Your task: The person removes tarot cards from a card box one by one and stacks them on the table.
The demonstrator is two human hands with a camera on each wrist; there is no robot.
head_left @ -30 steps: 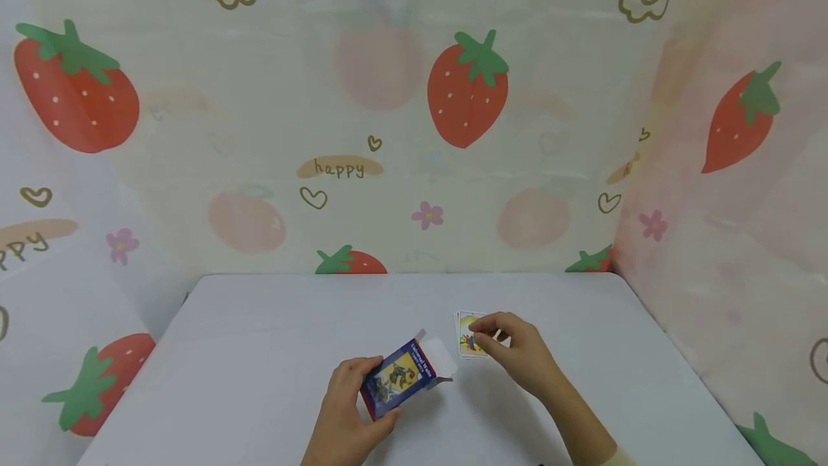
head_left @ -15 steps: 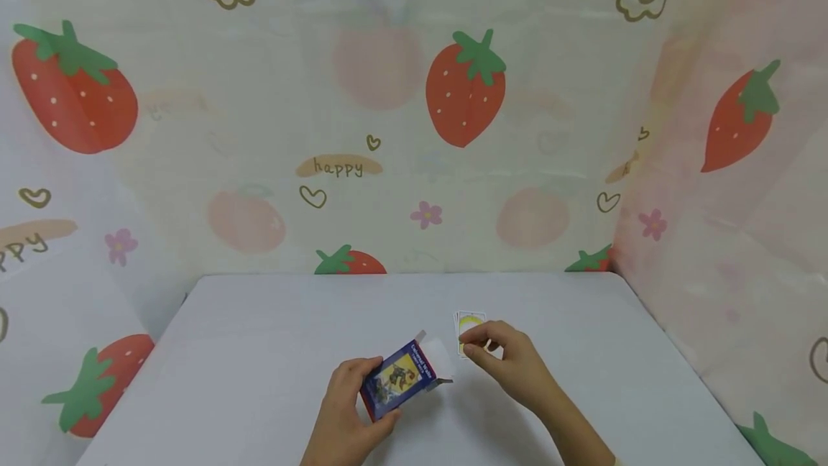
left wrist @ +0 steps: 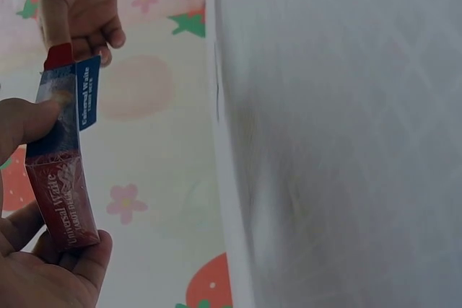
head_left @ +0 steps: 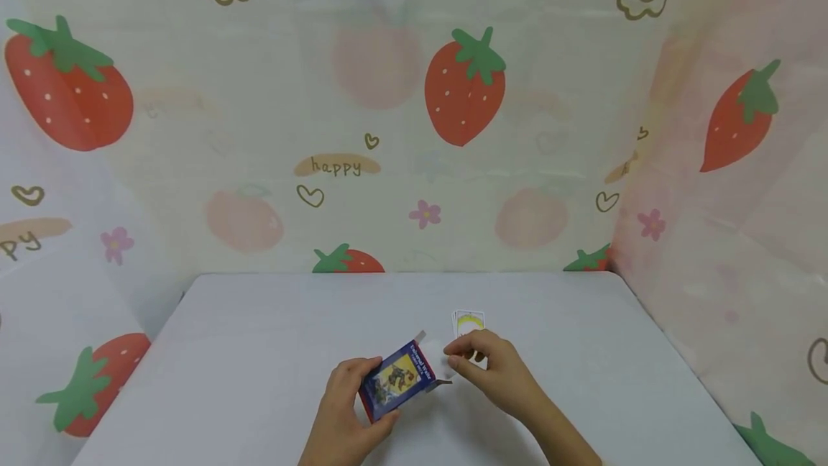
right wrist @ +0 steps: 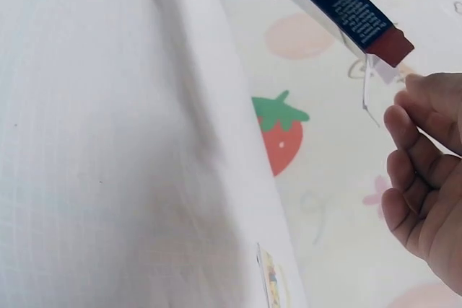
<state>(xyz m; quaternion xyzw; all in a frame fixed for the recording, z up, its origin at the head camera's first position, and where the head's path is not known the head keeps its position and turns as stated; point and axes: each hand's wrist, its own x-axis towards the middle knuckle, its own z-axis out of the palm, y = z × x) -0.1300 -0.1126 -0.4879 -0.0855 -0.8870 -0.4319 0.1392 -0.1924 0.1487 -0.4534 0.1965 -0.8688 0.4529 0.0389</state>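
Note:
My left hand (head_left: 349, 408) grips a blue and red tarot card box (head_left: 396, 380), thumb on one side and fingers on the other, held tilted above the table. The box's end flaps stand open on its right; one white flap (head_left: 440, 359) sticks out toward my right hand (head_left: 494, 371). That hand hovers beside the flap with fingers loosely bent, and in the right wrist view a small gap separates the fingertips from the box's red flap (right wrist: 392, 48). Behind the right hand lies a small stack of cards (head_left: 471, 321), partly covered by it. The box's inside is hidden.
A white cloth covers the table (head_left: 291, 329). Strawberry-patterned sheeting (head_left: 362, 106) stands as walls at the back and both sides. In the right wrist view the cards (right wrist: 270, 279) lie near the table's far edge.
My right hand has moved left and nearer, from over the card stack to beside the box's open end. More of the top card's upper part shows. The left hand and box stay nearly still.

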